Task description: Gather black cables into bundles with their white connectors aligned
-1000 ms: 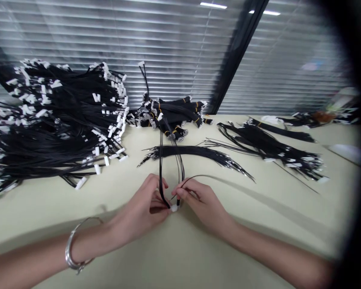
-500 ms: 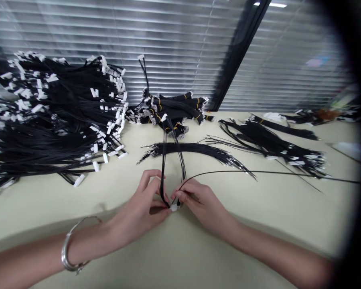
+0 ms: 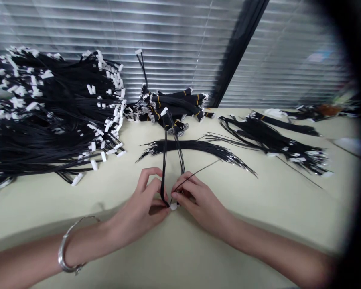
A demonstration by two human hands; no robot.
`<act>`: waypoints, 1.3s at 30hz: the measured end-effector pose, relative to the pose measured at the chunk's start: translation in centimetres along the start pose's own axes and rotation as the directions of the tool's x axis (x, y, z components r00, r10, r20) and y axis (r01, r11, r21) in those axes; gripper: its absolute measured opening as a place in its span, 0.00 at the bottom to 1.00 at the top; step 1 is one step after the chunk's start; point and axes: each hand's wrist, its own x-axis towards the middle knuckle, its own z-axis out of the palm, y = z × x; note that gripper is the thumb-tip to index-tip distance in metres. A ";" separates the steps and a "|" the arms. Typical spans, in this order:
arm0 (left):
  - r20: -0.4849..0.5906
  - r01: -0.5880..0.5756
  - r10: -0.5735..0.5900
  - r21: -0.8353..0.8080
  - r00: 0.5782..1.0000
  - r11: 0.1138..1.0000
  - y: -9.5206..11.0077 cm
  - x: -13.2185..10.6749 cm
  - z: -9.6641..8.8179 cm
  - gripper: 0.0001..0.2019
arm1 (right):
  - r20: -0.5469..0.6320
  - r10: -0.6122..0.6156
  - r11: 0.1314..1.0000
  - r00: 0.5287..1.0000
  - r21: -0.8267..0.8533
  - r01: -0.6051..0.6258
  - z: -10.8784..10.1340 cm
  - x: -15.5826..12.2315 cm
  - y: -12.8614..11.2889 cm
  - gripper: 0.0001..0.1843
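The white connector [image 3: 174,206] sits near the table's [image 3: 180,249] front edge, about mid-width. The left hand [image 3: 140,210] pinches it between thumb and forefinger, its forearm reaching in from the front left corner. Black wires [image 3: 163,160] rise from the connector. The right hand [image 3: 200,200], coming from the front right, is closed on a single wire [image 3: 198,171] at the connector. Loose wires [image 3: 195,148] lie just behind, and a heap of harnesses [image 3: 48,116] fills the rear left.

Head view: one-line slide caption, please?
Left hand pinches a white connector, right hand a thin black wire beside it, over a pale table heaped with wire bundles.
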 end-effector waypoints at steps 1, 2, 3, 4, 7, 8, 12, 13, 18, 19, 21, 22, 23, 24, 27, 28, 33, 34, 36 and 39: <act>0.007 0.002 -0.002 -0.002 1.000 1.000 -0.1 0.0 0.0 0.08 | 0.000 -0.012 1.000 1.000 -0.003 0.012 0.0 0.0 0.0 0.06; 0.018 0.007 -0.007 -0.004 1.000 1.000 -0.1 -0.1 0.1 0.08 | 0.003 -0.026 1.000 1.000 -0.007 0.026 0.1 0.0 -0.1 0.06; 0.022 0.007 -0.007 -0.005 1.000 1.000 -0.1 -0.1 0.1 0.08 | 0.004 -0.039 0.999 0.999 -0.014 0.039 0.1 0.0 -0.1 0.06; 0.017 0.003 -0.003 -0.005 1.000 1.000 -0.1 -0.1 0.1 0.09 | 0.004 -0.047 0.999 0.999 -0.022 0.047 0.1 -0.1 -0.1 0.05; 0.000 -0.006 0.006 0.000 1.000 1.000 0.1 0.0 0.0 0.09 | -0.012 -0.045 0.999 0.999 -0.031 0.044 0.2 -0.1 -0.1 0.06; 0.011 0.005 -0.005 0.005 1.000 1.000 0.2 0.0 0.0 0.09 | -0.020 -0.036 0.999 0.999 -0.024 0.036 0.2 -0.1 0.0 0.06; 0.055 0.056 -0.058 0.035 0.997 0.998 0.8 0.1 -0.3 0.08 | -0.033 -0.028 0.999 0.999 0.028 0.029 0.3 -0.2 0.2 0.06; 0.053 0.057 -0.059 0.044 0.997 0.997 0.8 0.0 -0.2 0.08 | -0.032 -0.038 0.999 0.999 0.037 0.039 0.4 -0.2 0.2 0.06; -0.002 -0.017 0.017 0.063 1.000 0.998 0.1 -0.2 0.1 0.08 | -0.040 -0.075 0.997 0.996 0.021 0.076 0.3 -0.3 0.1 0.05; -0.007 -0.032 0.032 0.066 0.999 0.997 0.0 -0.2 0.2 0.08 | -0.040 -0.074 0.997 0.996 0.013 0.075 0.3 -0.3 0.1 0.05; -0.006 -0.048 0.049 0.081 0.999 0.996 -0.2 -0.2 0.3 0.07 | -0.039 -0.075 0.997 0.996 0.004 0.076 0.2 -0.3 0.0 0.06; -0.007 -0.059 0.060 0.095 0.998 0.994 -0.2 -0.3 0.3 0.07 | -0.041 -0.082 0.997 0.996 0.005 0.082 0.2 -0.3 0.0 0.06; -0.009 -0.070 0.071 0.110 0.997 0.992 -0.2 -0.3 0.3 0.07 | -0.042 -0.090 0.996 0.995 0.010 0.090 0.2 -0.2 0.0 0.05; -0.013 -0.080 0.083 0.124 0.996 0.989 -0.2 -0.4 0.3 0.06 | -0.042 -0.098 0.995 0.994 0.015 0.099 0.2 -0.2 0.0 0.05; -0.021 -0.093 0.097 0.152 0.995 0.984 -0.2 -0.5 0.3 0.06 | -0.041 -0.108 0.994 0.993 0.009 0.108 0.2 -0.1 0.0 0.06; -0.018 -0.088 0.092 0.155 0.996 0.984 -0.2 -0.5 0.3 0.06 | -0.041 -0.104 0.995 0.994 0.000 0.104 0.2 -0.1 0.0 0.07; -0.014 -0.070 0.073 0.139 0.997 0.988 -0.1 -0.4 0.3 0.06 | -0.065 -0.114 0.993 0.991 -0.002 0.115 0.3 -0.1 0.0 0.07; -0.012 -0.070 0.073 0.140 0.997 0.988 -0.1 -0.3 0.3 0.06 | -0.070 -0.119 0.993 0.990 0.000 0.120 0.3 -0.1 0.0 0.07; -0.010 -0.072 0.075 0.146 0.997 0.987 -0.1 -0.3 0.3 0.06 | -0.070 -0.123 0.992 0.990 -0.004 0.123 0.3 -0.1 0.0 0.07; -0.010 -0.065 0.067 0.136 0.998 0.989 0.0 -0.3 0.4 0.07 | -0.056 -0.105 0.994 0.993 -0.004 0.105 0.2 -0.1 0.0 0.06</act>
